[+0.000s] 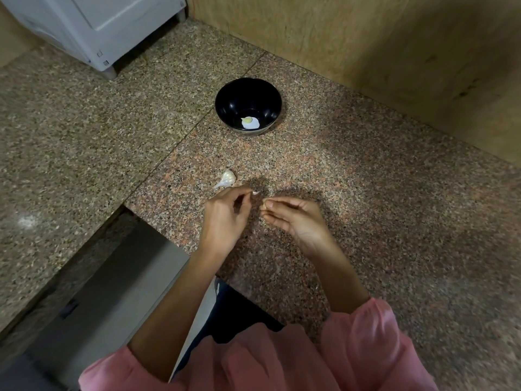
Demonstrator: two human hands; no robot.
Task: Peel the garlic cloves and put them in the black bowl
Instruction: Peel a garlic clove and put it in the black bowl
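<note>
The black bowl (225, 108) stands on the granite counter ahead of me, with one pale peeled clove (247, 119) lying on a white patch at its bottom. A partly broken garlic bulb (227, 178) with its stem lies on the counter just beyond my left hand (225, 218). That hand pinches a small white scrap of peel (255, 192) between thumb and fingertip. My right hand (296, 218) is close beside it, its fingers curled and its thumb pressed to them around a small garlic clove (264, 206), which is almost wholly hidden.
A wooden panel (394, 52) walls the counter at the back right. A white appliance (93, 26) stands at the back left. The counter edge drops off at the lower left to a steel surface (107, 292).
</note>
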